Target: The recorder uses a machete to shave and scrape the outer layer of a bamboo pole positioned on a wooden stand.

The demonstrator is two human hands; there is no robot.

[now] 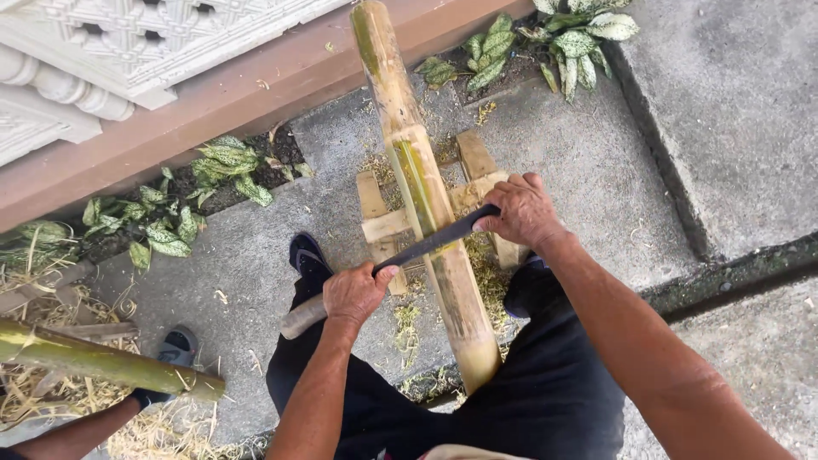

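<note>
A thick bamboo pole [415,166] lies lengthwise over a small wooden frame [375,223] on the concrete, its cut end near my legs. A long dark blade [430,244] rests across the pole. My left hand [356,294] grips the blade's pale handle end. The blade's far end is under my right hand [521,209], which is closed over it on the pole's right side. Part of the pole's green skin is scraped away to yellow.
Bamboo shavings [486,277] lie under the frame. Spotted-leaf plants [175,213] grow along a brick-red ledge [213,102]. At the lower left another person's arm [77,434] holds a second green bamboo pole [102,362] over dry straw, with a sandalled foot [176,347] beside it.
</note>
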